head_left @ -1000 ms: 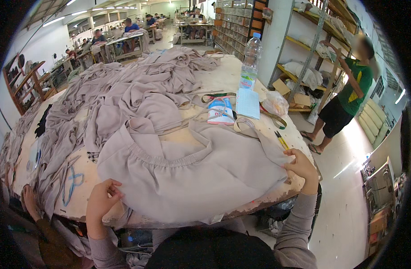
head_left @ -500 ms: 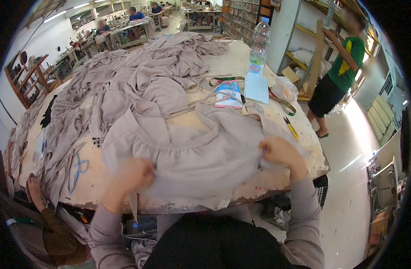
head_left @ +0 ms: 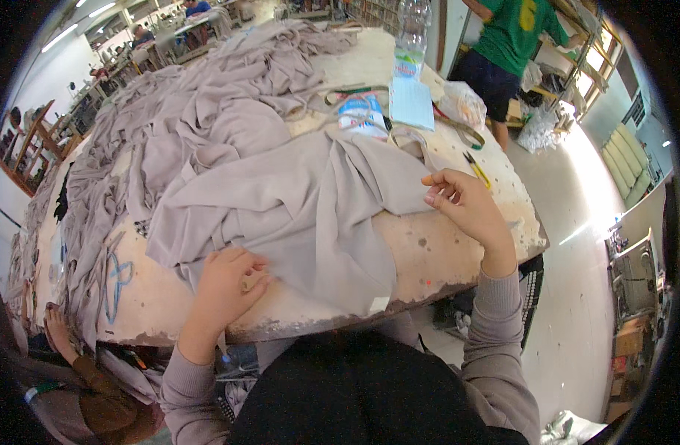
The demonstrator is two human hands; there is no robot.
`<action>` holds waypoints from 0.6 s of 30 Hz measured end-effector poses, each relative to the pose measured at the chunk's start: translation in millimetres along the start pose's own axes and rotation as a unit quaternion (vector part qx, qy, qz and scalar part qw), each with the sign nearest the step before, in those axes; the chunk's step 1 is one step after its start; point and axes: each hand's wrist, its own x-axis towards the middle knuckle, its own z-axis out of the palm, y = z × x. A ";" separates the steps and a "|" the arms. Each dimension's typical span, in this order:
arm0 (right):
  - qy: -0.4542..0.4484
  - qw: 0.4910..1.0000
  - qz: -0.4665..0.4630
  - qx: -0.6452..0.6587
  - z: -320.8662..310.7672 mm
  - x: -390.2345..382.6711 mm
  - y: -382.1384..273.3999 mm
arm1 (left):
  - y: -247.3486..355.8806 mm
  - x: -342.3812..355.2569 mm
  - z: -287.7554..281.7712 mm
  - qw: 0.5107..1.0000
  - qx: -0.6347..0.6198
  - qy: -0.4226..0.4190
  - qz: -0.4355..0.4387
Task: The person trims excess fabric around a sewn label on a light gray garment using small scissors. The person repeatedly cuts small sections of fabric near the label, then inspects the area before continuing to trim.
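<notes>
A loose grey-mauve garment (head_left: 281, 200) lies spread and creased on the table in front of me, a small pale patch (head_left: 378, 304) at its near corner. At its near left edge my left hand (head_left: 232, 289) hovers with fingers loosely bent and apart, nothing visible in them. Beside the cloth's right end is my right hand (head_left: 470, 208), thumb and fingers curved and apart, holding nothing I can see. Behind the garment, a heap of the same fabric (head_left: 236, 96) covers much of the table.
Along the table's (head_left: 429, 256) right side are a yellow cutter (head_left: 477, 170), a tape roll (head_left: 408, 138), a blue-white packet (head_left: 362, 115), a notepad (head_left: 411, 104), a plastic bottle (head_left: 412, 44) and a clear bag (head_left: 462, 104). A person in green (head_left: 514, 41) stands beyond; another person's hand (head_left: 58, 330) is at left.
The garment's gathered band, visible before, is turned out of sight; the cloth now lies flatter and folded. Both hands have come off its near edge, the right one moving farther away from me.
</notes>
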 end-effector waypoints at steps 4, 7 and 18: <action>-0.019 1.000 0.022 0.010 2.2 -17.6 9.1 | 24.7 1.1 29.3 0.994 -0.024 -0.048 0.092; -0.007 1.000 0.005 0.028 10.0 -20.2 18.4 | 55.9 7.6 60.1 0.985 -0.087 -0.051 0.142; -0.075 0.989 0.074 -0.107 -2.2 -32.2 81.8 | -64.3 -50.1 -24.2 0.766 -0.366 0.528 -0.002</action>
